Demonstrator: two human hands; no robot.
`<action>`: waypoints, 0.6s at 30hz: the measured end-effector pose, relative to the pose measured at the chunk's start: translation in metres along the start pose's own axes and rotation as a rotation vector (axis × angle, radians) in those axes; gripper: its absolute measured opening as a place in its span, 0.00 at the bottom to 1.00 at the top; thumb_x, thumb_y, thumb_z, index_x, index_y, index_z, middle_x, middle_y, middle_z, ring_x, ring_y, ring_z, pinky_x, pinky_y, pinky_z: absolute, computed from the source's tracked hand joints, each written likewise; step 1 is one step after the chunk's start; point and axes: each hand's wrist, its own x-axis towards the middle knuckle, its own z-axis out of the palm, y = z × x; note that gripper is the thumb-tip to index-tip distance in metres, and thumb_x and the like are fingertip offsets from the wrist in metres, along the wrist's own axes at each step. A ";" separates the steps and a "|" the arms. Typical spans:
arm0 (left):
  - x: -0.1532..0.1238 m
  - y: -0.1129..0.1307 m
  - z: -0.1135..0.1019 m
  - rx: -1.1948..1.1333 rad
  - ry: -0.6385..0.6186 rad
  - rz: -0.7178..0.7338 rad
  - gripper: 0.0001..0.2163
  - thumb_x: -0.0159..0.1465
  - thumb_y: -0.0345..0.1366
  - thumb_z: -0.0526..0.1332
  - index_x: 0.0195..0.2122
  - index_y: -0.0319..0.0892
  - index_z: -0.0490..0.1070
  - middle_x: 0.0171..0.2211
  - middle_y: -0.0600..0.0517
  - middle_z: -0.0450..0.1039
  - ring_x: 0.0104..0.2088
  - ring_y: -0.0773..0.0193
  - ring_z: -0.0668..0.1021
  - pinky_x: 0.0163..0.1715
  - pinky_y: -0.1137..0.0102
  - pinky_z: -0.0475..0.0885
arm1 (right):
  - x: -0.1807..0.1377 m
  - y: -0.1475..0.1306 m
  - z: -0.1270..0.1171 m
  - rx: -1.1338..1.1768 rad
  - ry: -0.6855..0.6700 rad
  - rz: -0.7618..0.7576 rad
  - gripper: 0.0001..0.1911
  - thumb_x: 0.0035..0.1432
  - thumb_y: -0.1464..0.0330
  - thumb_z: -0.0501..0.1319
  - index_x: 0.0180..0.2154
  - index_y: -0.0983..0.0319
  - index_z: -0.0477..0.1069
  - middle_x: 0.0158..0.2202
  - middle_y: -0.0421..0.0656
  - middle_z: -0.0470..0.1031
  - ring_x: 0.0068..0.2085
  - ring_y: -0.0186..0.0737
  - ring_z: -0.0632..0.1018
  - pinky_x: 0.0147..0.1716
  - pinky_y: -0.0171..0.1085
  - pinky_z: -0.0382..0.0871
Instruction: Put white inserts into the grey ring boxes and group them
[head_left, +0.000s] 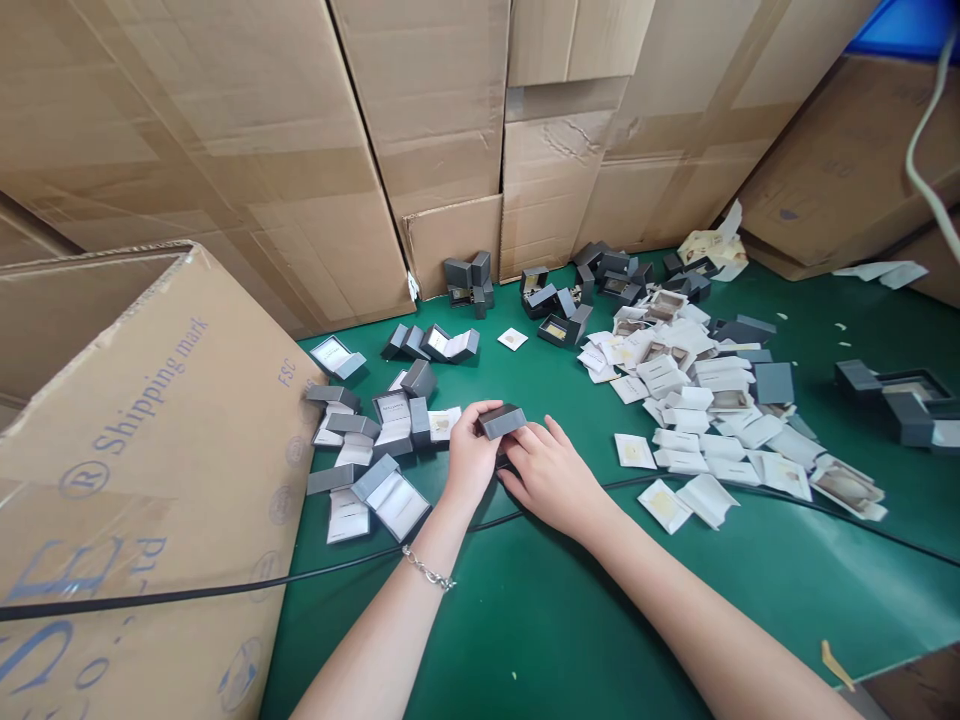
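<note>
A small dark grey jewelry box [502,421] is in my left hand [472,455], with the thumb and fingers closed round its lid side. My right hand [551,475] meets the same box from the right, its fingertips at the lower part and partly hidden. The inside of the box faces away from me. To the left lie several opened grey boxes with white linings, one of them an open box [394,498]. A white insert card [444,424] lies just beyond my left hand.
A heap of white paper inserts [682,380] spreads to the right. More grey boxes [559,300] lie at the back. A large open carton [172,450] stands left, and stacked cartons [442,110] wall the back. A black cable [315,573] crosses the green table [517,640].
</note>
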 end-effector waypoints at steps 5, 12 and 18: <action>-0.001 -0.003 -0.002 -0.036 0.026 0.033 0.07 0.53 0.32 0.61 0.34 0.41 0.71 0.35 0.51 0.74 0.38 0.63 0.75 0.41 0.67 0.69 | -0.003 -0.003 -0.010 0.080 -0.023 -0.031 0.17 0.59 0.64 0.54 0.48 0.62 0.69 0.51 0.49 0.68 0.50 0.50 0.70 0.54 0.56 0.60; 0.007 -0.017 -0.002 -0.205 0.130 -0.087 0.16 0.55 0.43 0.62 0.40 0.39 0.70 0.39 0.48 0.74 0.41 0.60 0.75 0.45 0.63 0.69 | -0.011 0.065 -0.029 0.226 0.369 0.267 0.19 0.63 0.63 0.46 0.39 0.59 0.75 0.40 0.45 0.76 0.42 0.41 0.75 0.44 0.39 0.69; 0.006 -0.014 -0.002 -0.248 0.136 -0.155 0.17 0.54 0.43 0.63 0.42 0.42 0.69 0.40 0.48 0.74 0.42 0.59 0.76 0.43 0.64 0.71 | -0.015 0.108 -0.014 -0.110 0.143 0.654 0.18 0.61 0.66 0.47 0.46 0.63 0.71 0.48 0.49 0.73 0.46 0.53 0.72 0.53 0.67 0.43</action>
